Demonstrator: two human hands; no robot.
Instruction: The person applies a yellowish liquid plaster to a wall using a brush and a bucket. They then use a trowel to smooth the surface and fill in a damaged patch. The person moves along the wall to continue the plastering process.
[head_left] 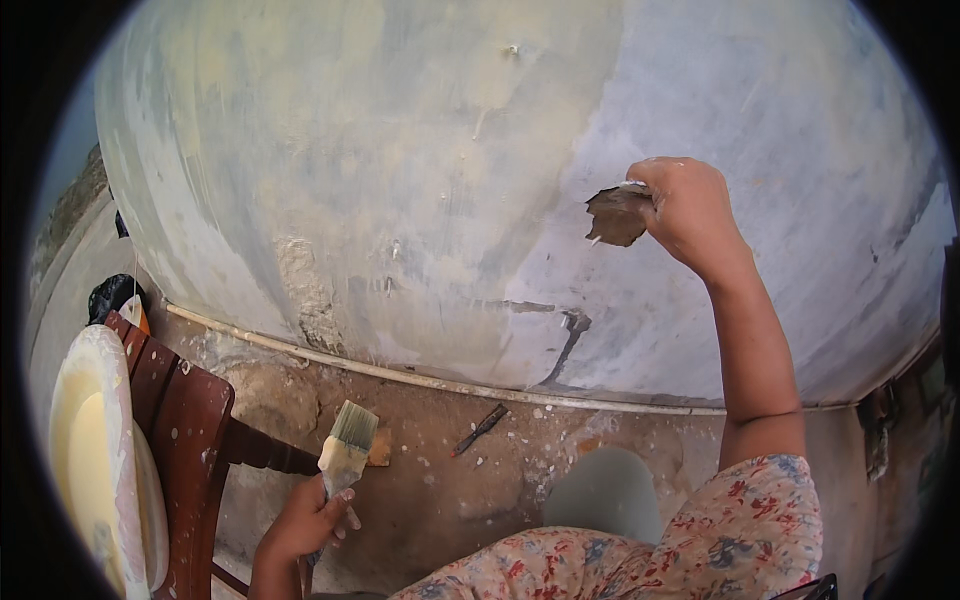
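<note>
A patchy wall [430,190], yellowish grey at left and whiter at right, rises on the far side, with a pale pipe [400,372] along its foot. The paint-spotted brown floor [430,520] lies nearer; at near left, a wide basin [90,440] stands by a red-brown chair [190,420]. The left hand [308,518] closes round a paintbrush [345,455], bristles up, above the floor. The right hand [690,205] curls beside a jagged dark patch [613,222]; whether it grips anything, I cannot tell.
</note>
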